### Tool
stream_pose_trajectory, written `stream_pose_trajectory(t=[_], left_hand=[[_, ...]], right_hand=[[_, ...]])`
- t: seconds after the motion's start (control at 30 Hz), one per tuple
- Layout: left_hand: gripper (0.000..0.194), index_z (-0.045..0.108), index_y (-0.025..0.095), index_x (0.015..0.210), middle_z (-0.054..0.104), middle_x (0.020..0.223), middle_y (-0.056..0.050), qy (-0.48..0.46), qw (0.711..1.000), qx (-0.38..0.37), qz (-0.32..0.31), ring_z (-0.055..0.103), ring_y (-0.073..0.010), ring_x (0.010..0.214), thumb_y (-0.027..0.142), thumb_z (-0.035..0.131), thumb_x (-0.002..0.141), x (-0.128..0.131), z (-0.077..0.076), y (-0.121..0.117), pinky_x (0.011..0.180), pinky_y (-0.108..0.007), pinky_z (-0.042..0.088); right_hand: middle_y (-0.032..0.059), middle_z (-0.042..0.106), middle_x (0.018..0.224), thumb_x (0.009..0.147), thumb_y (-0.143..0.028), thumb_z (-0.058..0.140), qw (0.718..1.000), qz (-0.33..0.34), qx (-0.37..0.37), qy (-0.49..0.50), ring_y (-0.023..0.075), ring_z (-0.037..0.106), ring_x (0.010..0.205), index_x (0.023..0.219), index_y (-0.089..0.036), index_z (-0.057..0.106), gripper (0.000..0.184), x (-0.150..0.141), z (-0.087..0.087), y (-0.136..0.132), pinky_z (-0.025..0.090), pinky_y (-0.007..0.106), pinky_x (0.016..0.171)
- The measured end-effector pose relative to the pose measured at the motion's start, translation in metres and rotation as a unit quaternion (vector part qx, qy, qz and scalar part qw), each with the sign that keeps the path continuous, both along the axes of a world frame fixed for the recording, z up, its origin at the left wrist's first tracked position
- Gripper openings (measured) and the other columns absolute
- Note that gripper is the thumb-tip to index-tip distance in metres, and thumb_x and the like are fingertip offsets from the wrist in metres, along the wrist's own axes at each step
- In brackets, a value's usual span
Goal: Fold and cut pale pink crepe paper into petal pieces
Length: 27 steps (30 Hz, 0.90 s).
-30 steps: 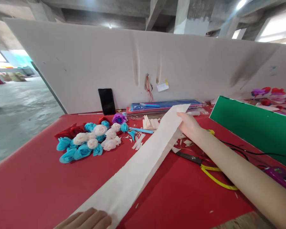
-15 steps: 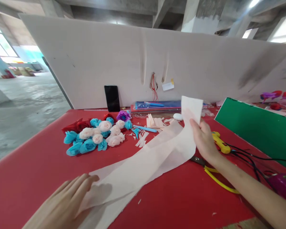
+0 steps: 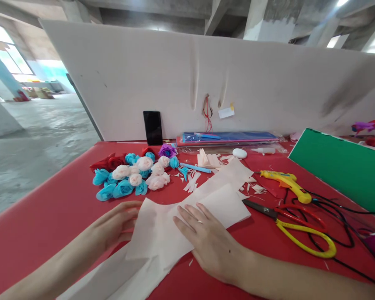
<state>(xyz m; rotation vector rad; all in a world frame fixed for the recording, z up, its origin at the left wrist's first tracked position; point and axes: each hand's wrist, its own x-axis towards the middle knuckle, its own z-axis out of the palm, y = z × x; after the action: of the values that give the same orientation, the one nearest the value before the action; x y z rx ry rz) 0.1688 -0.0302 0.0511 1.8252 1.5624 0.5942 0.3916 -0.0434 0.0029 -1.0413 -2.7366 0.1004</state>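
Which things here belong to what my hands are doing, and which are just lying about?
In use:
white paper, right hand resting on it, left hand at its edge

Seemingly just lying about:
scissors
yellow glue gun
flowers
black phone
green board

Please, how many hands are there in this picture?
2: the left hand at the left edge of the paper, the right hand lying on top of it. I see no others.

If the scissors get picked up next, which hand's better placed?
Right hand, probably: the scissors lie on its side, though it's spread flat on the white paper. The left hand, by the paper's left edge, would have to reach across.
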Motion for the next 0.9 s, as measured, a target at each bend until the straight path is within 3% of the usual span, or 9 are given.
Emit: stream_pose_trajectory(t=[0.03,0.1,0.17,0.3,0.43,0.53,0.77,0.9], left_hand=[[0.05,0.065,0.016,0.086,0.073,0.072,0.002,-0.088,0.992,-0.084,0.025,0.071,-0.0122,0.074,0.029,0.016,0.09,0.004,0.003,0.002,0.065,-0.022,0.054],[0.055,0.065,0.014,0.082,0.071,0.063,0.001,-0.235,0.946,-0.207,0.088,0.072,-0.0144,0.07,0.031,0.013,0.092,0.01,0.005,0.006,0.064,-0.026,0.055],[0.05,0.064,0.012,0.08,0.07,0.058,0.002,-0.307,0.909,-0.257,0.114,0.072,-0.0147,0.066,0.029,0.019,0.092,0.01,0.003,0.008,0.064,-0.027,0.056],[0.033,0.063,0.01,0.086,0.071,0.061,0.003,-0.359,0.879,-0.301,0.094,0.072,-0.0152,0.067,0.014,0.03,0.086,0.006,-0.002,0.012,0.066,-0.027,0.056],[0.025,0.064,0.011,0.1,0.074,0.072,-0.002,-0.409,0.837,-0.347,0.111,0.071,-0.0185,0.064,0.021,0.05,0.081,0.005,-0.009,0.013,0.065,-0.028,0.057],[0.035,0.063,0.013,0.108,0.075,0.071,-0.002,-0.456,0.793,-0.381,0.134,0.071,-0.0206,0.061,0.024,0.062,0.075,0.007,-0.015,0.012,0.061,-0.028,0.057],[0.052,0.054,0.009,0.126,0.076,0.087,-0.007,-0.482,0.746,-0.422,0.183,0.072,-0.0223,0.072,0.046,0.047,0.089,0.009,-0.02,0.013,0.066,-0.028,0.054],[0.056,0.052,0.008,0.128,0.076,0.09,-0.009,-0.493,0.74,-0.421,0.177,0.072,-0.0234,0.079,0.048,0.045,0.09,0.007,-0.02,0.014,0.071,-0.029,0.053]], right_hand=[[0.0168,0.04,0.144,0.086,-0.012,0.035,1.0,-0.007,-0.007,0.0,0.0282,0.033,0.133,0.136,-0.006,0.041,0.051,0.0,0.0,0.0,0.024,0.045,0.112],[0.0162,0.041,0.144,0.085,-0.011,0.035,1.0,-0.014,-0.018,-0.001,0.0279,0.033,0.133,0.137,-0.007,0.04,0.053,0.001,0.0,-0.001,0.024,0.045,0.112],[0.0159,0.041,0.144,0.083,-0.008,0.036,1.0,-0.015,-0.023,0.003,0.0274,0.034,0.133,0.137,-0.007,0.041,0.054,0.002,0.0,-0.002,0.024,0.045,0.112],[0.0163,0.044,0.141,0.076,-0.004,0.036,0.998,-0.029,-0.031,0.04,0.0269,0.037,0.131,0.134,-0.004,0.044,0.058,0.005,0.008,0.009,0.028,0.045,0.111],[0.0169,0.052,0.135,0.074,-0.003,0.033,0.981,-0.111,-0.001,0.16,0.0245,0.046,0.125,0.131,-0.003,0.048,0.058,0.013,0.029,0.026,0.038,0.047,0.106],[0.0174,0.05,0.136,0.075,-0.003,0.031,0.971,-0.114,0.059,0.202,0.0251,0.045,0.127,0.131,-0.001,0.047,0.058,0.009,0.037,0.027,0.039,0.046,0.106],[0.0228,0.044,0.139,0.079,-0.001,0.032,0.995,-0.025,0.078,0.053,0.0306,0.042,0.128,0.132,0.004,0.043,0.055,-0.031,0.001,0.009,0.037,0.045,0.106],[0.0238,0.042,0.141,0.085,-0.004,0.031,0.995,-0.017,0.095,0.034,0.031,0.038,0.131,0.134,0.004,0.041,0.051,-0.043,-0.007,0.011,0.035,0.045,0.108]])
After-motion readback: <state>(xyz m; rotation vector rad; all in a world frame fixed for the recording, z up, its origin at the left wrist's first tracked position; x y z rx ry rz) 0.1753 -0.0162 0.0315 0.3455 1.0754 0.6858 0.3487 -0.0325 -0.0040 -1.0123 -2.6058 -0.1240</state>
